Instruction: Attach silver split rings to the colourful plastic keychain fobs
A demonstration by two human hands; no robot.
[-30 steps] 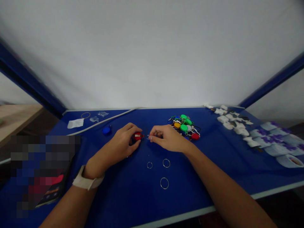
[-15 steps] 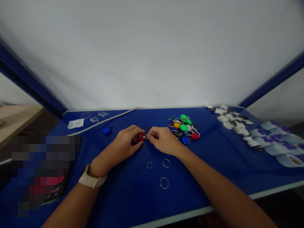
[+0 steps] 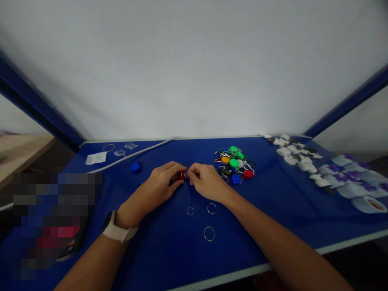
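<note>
The left hand [image 3: 157, 184] is closing firmly around a red key tag [image 3: 181, 175], steadying it between thumb and fingers, while the right hand [image 3: 206, 182] is pinching a small metal piece [image 3: 187, 174] narrowly at the fingertips, right against the tag. Both forearms are angling inward, holding the hands together above the blue table [image 3: 169, 258], with loose split rings [image 3: 211, 208] lying just nearer the person.

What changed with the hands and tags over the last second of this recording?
The left hand and right hand moved toward each other, closing on the red tag that the left hand holds. The right hand's leftward shift uncovered a blue tag beside the pile of colored tags. The metal rings stayed put.
</note>
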